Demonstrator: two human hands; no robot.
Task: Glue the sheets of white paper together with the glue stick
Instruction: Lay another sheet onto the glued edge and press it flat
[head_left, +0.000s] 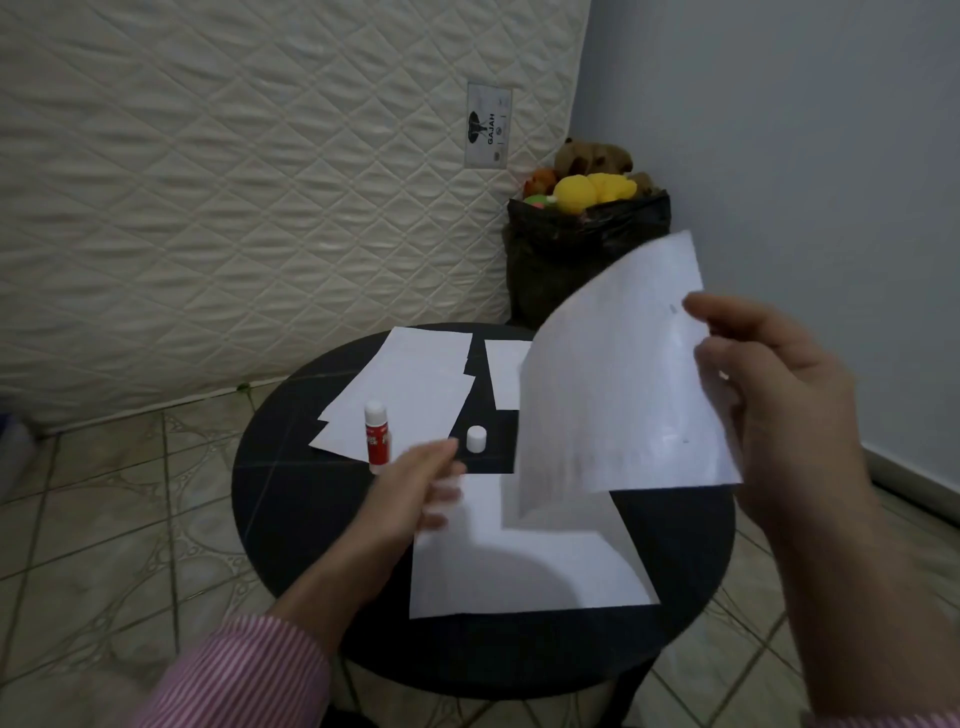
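Note:
My right hand (769, 405) holds a white sheet of paper (613, 384) up in the air above the round black table (291, 499), gripping its right edge. Below it another white sheet (524, 566) lies flat at the table's front. My left hand (415, 493), blurred, hovers with fingers apart over that sheet's left corner, holding nothing. The red glue stick (376, 437) stands upright and uncapped just left of my left hand. Its white cap (476, 439) stands beside it on the bare table.
A loose stack of white sheets (410, 384) lies at the table's back left, and one more sheet (506, 374) sits behind the lifted one. A quilted mattress (234, 182) leans on the wall behind. A black bag of soft toys (587, 228) stands in the corner.

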